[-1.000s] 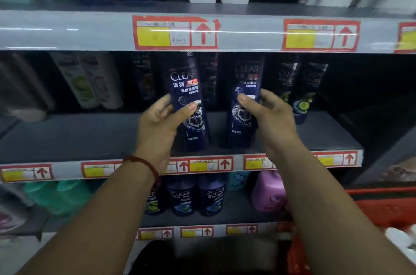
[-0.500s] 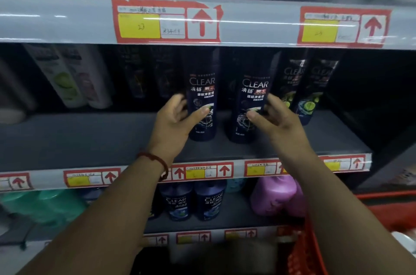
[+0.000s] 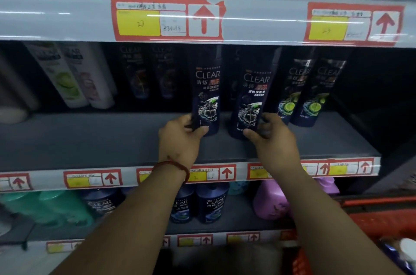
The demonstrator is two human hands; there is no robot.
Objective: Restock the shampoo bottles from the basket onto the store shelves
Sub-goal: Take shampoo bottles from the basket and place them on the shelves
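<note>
Two dark blue Clear shampoo bottles stand upright on the grey middle shelf (image 3: 94,139). My left hand (image 3: 180,137) grips the base of the left bottle (image 3: 208,90), thumb across its front. My right hand (image 3: 270,137) grips the base of the right bottle (image 3: 254,94) in the same way. A narrow gap separates the two bottles. The red basket (image 3: 380,218) sits at the lower right, with a white-capped bottle (image 3: 405,250) showing in its corner.
Two lime-label Clear bottles (image 3: 308,92) stand right of my right hand. White bottles (image 3: 72,76) and dim dark ones stand at the back left. The upper shelf edge (image 3: 56,13) hangs low above. Blue, purple and teal bottles fill the lower shelf.
Both hands slid down from the middles of the bottles to their bases. The two bottles went deeper onto the shelf, and the view moved closer.
</note>
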